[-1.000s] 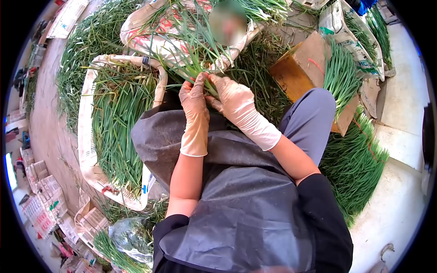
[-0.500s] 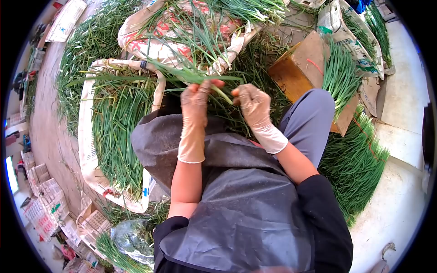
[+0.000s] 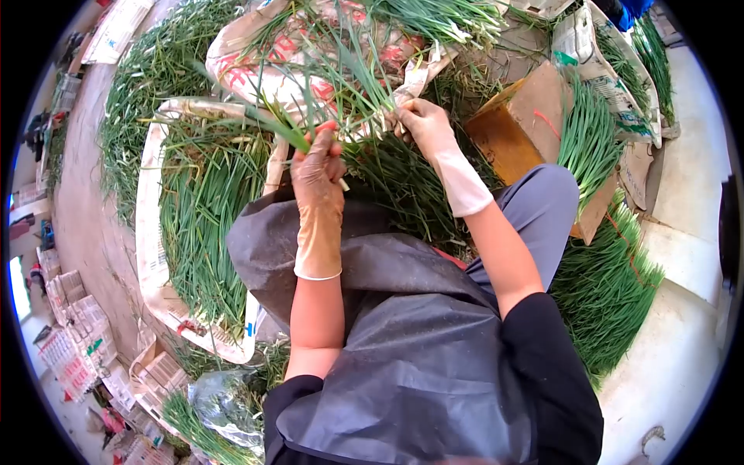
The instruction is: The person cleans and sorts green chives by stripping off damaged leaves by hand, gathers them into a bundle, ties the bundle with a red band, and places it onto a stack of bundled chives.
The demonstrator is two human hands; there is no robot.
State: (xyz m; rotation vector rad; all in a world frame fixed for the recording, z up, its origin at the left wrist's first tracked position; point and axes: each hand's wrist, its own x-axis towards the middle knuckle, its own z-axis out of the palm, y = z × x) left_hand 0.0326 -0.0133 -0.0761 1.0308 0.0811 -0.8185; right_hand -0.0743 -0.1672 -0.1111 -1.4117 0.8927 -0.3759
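My left hand (image 3: 316, 174), in a soiled glove, is closed round a few green stalks (image 3: 288, 132); their leaves fan out to the upper left. Up and to the right, my right hand (image 3: 425, 128), also gloved, pinches the pale ends of some green stalks (image 3: 370, 81) that lie over a white sack with red print (image 3: 283, 58). The two hands are apart. Below them a dark apron (image 3: 403, 364) covers my lap.
A white-rimmed basket (image 3: 147, 225) full of green stalks stands at the left. At the right are a cardboard box (image 3: 511, 116), a loose bunch (image 3: 589, 132) and a large green bundle (image 3: 608, 294). A clear plastic bag (image 3: 221, 403) lies lower left.
My right hand has moved from beside my left hand up to the stalks on the sack. My left hand has shifted slightly left and down, still holding its stalks.
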